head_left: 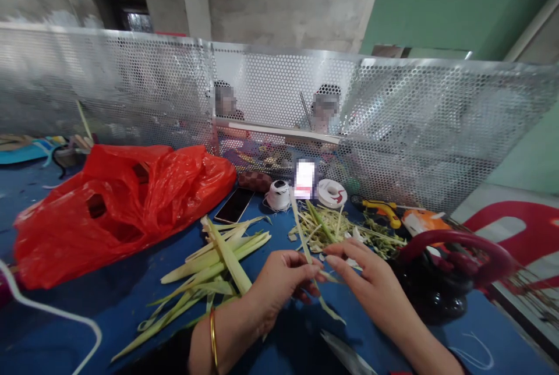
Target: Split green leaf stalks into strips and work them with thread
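My left hand [286, 276] is closed, its thumb and fingers pinching a long pale-green leaf strip [304, 229]. The strip stands up above the hand, and its frayed lower end hangs below it. My right hand [364, 276] is just right of it, thumb and fingers stretched toward the strip and slightly apart. A short piece of the strip passes near the right thumb; whether it touches is unclear. Left of my hands lies a pile of pale-green husk-like leaves [218, 264]. Behind them is a heap of thin shredded strips [336, 226].
A red plastic bag [144, 206], dark phone [234, 205], thread spool [278, 194], lit phone [304, 179] and white reel [332, 193] line the back. Yellow-handled cutters [384, 210] and a dark pot with a red handle [441, 282] stand right. A perforated metal screen [271, 84] separates two people.
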Demonstrator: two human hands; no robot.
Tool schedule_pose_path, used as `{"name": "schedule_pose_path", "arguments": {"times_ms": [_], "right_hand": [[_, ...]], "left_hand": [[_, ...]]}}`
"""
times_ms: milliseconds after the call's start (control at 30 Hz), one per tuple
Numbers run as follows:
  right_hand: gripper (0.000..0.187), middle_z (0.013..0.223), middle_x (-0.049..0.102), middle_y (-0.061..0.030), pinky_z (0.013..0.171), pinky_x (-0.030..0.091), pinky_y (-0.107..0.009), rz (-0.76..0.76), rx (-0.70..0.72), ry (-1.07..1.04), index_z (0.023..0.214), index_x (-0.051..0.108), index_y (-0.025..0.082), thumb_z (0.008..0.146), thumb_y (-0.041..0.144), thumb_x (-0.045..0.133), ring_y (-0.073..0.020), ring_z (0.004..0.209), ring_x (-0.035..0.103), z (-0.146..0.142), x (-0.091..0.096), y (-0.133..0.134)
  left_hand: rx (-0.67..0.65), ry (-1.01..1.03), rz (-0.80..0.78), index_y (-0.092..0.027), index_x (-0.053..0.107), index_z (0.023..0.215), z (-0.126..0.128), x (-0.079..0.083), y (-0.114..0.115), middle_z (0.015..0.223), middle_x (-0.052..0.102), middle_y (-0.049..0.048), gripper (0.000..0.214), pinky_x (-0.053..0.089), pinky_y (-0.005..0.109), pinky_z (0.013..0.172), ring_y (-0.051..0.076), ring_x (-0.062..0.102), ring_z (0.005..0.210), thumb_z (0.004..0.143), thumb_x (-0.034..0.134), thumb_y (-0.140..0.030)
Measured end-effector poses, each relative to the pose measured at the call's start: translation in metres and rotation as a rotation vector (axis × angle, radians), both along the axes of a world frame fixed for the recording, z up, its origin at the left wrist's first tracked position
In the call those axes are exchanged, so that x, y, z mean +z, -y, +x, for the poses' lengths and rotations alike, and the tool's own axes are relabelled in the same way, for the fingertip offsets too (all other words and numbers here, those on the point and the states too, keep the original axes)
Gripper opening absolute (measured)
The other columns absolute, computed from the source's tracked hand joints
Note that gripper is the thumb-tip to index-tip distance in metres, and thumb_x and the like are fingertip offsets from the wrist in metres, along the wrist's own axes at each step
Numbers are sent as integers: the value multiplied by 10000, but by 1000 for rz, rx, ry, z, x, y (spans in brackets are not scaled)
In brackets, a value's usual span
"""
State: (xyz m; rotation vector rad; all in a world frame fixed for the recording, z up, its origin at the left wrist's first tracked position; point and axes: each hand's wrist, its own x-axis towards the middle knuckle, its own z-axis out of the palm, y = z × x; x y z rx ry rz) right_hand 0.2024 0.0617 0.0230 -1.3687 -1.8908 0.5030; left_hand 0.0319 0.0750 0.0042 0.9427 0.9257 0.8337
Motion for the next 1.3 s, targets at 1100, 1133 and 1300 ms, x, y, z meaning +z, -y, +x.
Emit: {"name": "schedule_pose_path", "arguments": {"times_ms": [1100,1133,1300], "right_hand": [[251,722,680,-29,689,433,-286,895,172,396,987,652,165,966,129,404,-146,661,616,-52,-30,24],[282,737,684,-32,748,436,-300,915,182,411,971,662,167,967,115,385,-153,703,622,-54,-32,24],[334,714,669,-44,829,430,-335,913,189,455,876,671,151,968,114,351,-168,701,603,-57,-41,22]], "left_hand": [[180,281,-256,-108,622,654,-7,26,-4,611,636,43,101,479,184,545,98,596,526,755,616,-120],[181,283,-267,-109,624,660,-5,24,-2,625,645,45,85,469,184,534,98,595,528,742,634,-127],[201,281,-253,-109,625,678,4,13,4,652,659,48,86,445,180,540,93,585,537,695,697,-154]]}}
